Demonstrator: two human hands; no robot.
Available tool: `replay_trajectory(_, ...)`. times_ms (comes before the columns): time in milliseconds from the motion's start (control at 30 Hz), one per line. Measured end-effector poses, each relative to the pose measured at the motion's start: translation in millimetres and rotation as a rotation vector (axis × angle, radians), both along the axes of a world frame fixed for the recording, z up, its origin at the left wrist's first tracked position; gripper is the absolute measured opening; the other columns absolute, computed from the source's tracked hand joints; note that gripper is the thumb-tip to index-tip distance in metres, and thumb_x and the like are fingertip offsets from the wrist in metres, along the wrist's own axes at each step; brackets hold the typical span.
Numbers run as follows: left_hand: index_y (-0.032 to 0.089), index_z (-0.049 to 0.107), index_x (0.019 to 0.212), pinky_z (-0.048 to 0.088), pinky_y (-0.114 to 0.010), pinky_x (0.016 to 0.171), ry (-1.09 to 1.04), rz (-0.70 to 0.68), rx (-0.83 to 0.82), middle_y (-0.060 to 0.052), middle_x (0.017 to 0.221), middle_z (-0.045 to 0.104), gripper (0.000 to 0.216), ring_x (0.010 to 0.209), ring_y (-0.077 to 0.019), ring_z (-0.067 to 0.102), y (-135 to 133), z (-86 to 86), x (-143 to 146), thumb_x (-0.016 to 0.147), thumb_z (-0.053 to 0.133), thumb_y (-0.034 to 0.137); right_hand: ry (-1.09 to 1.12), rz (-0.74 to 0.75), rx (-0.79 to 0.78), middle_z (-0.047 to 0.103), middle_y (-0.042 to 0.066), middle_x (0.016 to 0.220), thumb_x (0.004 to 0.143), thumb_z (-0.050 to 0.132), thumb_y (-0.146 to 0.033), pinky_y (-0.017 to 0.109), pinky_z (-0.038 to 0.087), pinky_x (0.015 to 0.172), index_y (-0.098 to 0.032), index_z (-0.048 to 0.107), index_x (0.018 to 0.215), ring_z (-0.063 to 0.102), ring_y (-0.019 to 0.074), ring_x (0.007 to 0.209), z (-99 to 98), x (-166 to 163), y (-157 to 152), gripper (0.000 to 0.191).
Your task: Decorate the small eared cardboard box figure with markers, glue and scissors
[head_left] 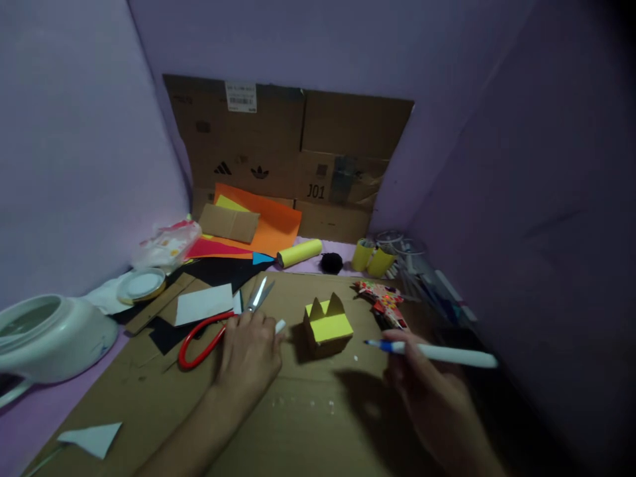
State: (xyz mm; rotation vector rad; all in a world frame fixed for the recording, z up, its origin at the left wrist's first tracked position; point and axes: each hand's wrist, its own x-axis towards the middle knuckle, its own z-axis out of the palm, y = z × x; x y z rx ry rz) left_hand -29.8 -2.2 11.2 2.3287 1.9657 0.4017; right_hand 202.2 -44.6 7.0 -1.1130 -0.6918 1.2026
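Note:
In the head view, my right hand [422,384] grips a white marker [457,354], its uncovered blue tip pointing left. My left hand [251,354] rests closed on the cardboard sheet [283,430]. A small white piece [280,326] sticks out by its thumb; its exact kind is unclear. Scissors with red handles [201,341] lie partly under that hand, blades pointing away. Between my hands stands a small cardboard box [325,338] with a yellow top and two pointed, ear-like flaps at its back edge. Neither hand touches it.
A white ceramic pot [74,338] stands at the left, near a round lid [142,285]. Behind are coloured paper [278,222], a yellow roll [299,253], a black fuzzy ball [331,262] and yellow tubes [380,262]. Patterned scraps [382,301] lie right of the box.

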Motion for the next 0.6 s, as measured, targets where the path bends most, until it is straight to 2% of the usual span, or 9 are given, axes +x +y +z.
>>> replay_trajectory(100, 0.01, 0.065, 0.08, 0.038, -0.049, 0.072, 0.027, 0.002, -0.016, -0.021, 0.086, 0.066, 0.029, 0.088, -0.0403, 0.057, -6.2, -0.8, 6.0, 0.086, 0.037, 0.014, 0.112, 0.163, -0.026, 0.05, -0.002, 0.042, 0.063, 0.075, -0.057, 0.021, 0.041, 0.038, -0.015, 0.075, 0.075, 0.044, 0.0092, 0.039, -2.8, -13.6, -4.9, 0.045)
replay_trajectory(200, 0.014, 0.061, 0.082, 0.04, -0.039, 0.063, -0.021, -0.041, -0.078, -0.014, 0.078, 0.065, 0.025, 0.076, -0.0312, 0.059, -23.3, 8.0, 11.3, 0.086, 0.037, 0.014, 0.155, 0.203, -0.054, 0.047, -0.005, 0.037, 0.059, 0.078, -0.055, 0.019, 0.039, 0.036, -0.015, 0.071, 0.069, 0.039, 0.0079, 0.036, -0.5, -17.7, -5.8, 0.041)
replay_trajectory(267, 0.019, 0.057, 0.08, 0.039, -0.031, 0.06, -0.197, -0.157, -0.195, -0.005, 0.073, 0.064, 0.021, 0.068, -0.0223, 0.059, -35.4, 14.6, 15.3, 0.088, 0.038, 0.018, 0.182, 0.218, -0.038, 0.047, -0.006, 0.036, 0.061, 0.078, -0.049, 0.018, 0.038, 0.037, -0.017, 0.067, 0.067, 0.039, 0.0078, 0.035, 1.2, -17.4, -5.6, 0.035)
replay_trajectory(333, 0.022, 0.054, 0.079, 0.037, -0.027, 0.058, -0.396, -0.238, -0.309, 0.0, 0.069, 0.061, 0.02, 0.065, -0.0178, 0.057, -44.5, 18.2, 19.6, 0.09, 0.038, 0.024, 0.208, 0.253, -0.007, 0.049, -0.006, 0.036, 0.065, 0.076, -0.046, 0.018, 0.039, 0.038, -0.019, 0.062, 0.066, 0.04, 0.0083, 0.036, 0.6, -17.5, -6.6, 0.031)
replay_trajectory(400, 0.022, 0.053, 0.08, 0.036, -0.026, 0.059, -0.495, -0.273, -0.359, 0.002, 0.069, 0.06, 0.02, 0.065, -0.0168, 0.057, -49.3, 17.9, 23.3, 0.091, 0.038, 0.027, 0.209, 0.293, 0.019, 0.05, -0.006, 0.037, 0.068, 0.075, -0.046, 0.018, 0.039, 0.039, -0.019, 0.06, 0.066, 0.041, 0.0083, 0.036, -3.0, -19.1, -9.1, 0.031)
replay_trajectory(600, 0.022, 0.053, 0.082, 0.035, -0.026, 0.058, -0.547, -0.318, -0.367, 0.002, 0.07, 0.058, 0.02, 0.064, -0.0159, 0.055, -49.7, 8.0, 25.8, 0.091, 0.036, 0.028, 0.173, 0.33, 0.041, 0.051, -0.006, 0.041, 0.072, 0.073, -0.046, 0.016, 0.037, 0.039, -0.018, 0.059, 0.068, 0.041, 0.0071, 0.037, -9.8, -23.3, -15.3, 0.032)
